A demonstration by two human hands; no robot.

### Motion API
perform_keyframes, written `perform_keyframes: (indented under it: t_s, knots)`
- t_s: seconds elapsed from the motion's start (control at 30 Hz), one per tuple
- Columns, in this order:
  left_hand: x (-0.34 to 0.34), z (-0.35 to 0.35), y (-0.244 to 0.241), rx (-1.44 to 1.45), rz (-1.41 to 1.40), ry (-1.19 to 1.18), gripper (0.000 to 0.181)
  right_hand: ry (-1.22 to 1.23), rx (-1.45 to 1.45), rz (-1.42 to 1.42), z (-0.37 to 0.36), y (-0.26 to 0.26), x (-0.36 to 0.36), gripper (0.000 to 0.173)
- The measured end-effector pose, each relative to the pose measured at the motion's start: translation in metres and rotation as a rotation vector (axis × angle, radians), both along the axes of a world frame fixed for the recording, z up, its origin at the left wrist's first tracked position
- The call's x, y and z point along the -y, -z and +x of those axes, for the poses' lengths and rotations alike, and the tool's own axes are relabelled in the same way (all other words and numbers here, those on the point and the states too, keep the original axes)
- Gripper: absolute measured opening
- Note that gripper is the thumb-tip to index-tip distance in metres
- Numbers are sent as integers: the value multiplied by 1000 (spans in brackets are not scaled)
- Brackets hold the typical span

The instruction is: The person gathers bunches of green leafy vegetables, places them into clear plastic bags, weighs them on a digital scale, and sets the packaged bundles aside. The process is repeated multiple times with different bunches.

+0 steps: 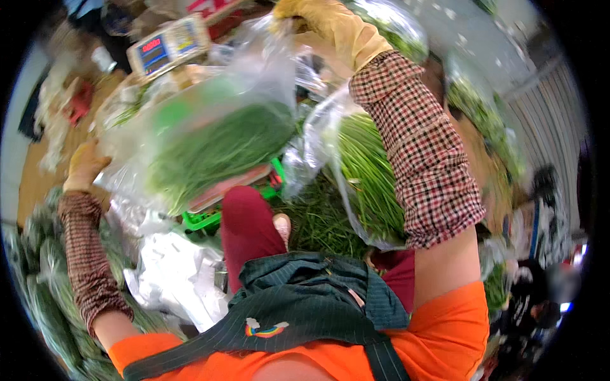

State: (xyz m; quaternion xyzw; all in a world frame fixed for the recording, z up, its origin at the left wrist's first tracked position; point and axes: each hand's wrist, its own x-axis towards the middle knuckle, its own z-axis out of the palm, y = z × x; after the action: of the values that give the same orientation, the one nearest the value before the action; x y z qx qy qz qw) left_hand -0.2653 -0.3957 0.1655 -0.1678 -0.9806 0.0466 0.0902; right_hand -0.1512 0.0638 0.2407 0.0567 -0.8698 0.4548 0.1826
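A clear plastic bag with green printed patches hangs stretched between my two gloved hands, blurred by motion. Inside it lies a bundle of thin leafy greens. My right hand, in a yellow glove, grips the bag's upper corner at the top of the view. At the far left my left hand, also gloved, pinches the other end; its fingertips are partly hidden by the plastic. Under the bag shows a bright green plastic frame with a reddish panel. By my right forearm stands an open bag of long green stalks.
A digital scale with a lit display stands beyond the bag. Loose green trimmings litter the ground by my shoe. White plastic sheeting lies left of my knee. Bagged vegetables pile up at lower left, with more at right.
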Motion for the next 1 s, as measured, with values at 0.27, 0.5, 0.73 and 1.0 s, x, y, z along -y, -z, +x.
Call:
perform_keyframes:
  t_s: [0.27,0.5,0.73,1.0]
  knots:
    - [-201,92,-50,201,256,343,22,304,634,124,185,33,-126,35]
    - [-475,173,117,610,373,1143,5,276,472,402,178,241,-190,55]
    - [-468,129,155,270,-487,1049,23,569,640,757,199,266,-111,113]
    - [-461,138,158,270,-328,900,58,691,630,818,194,286,-90,101]
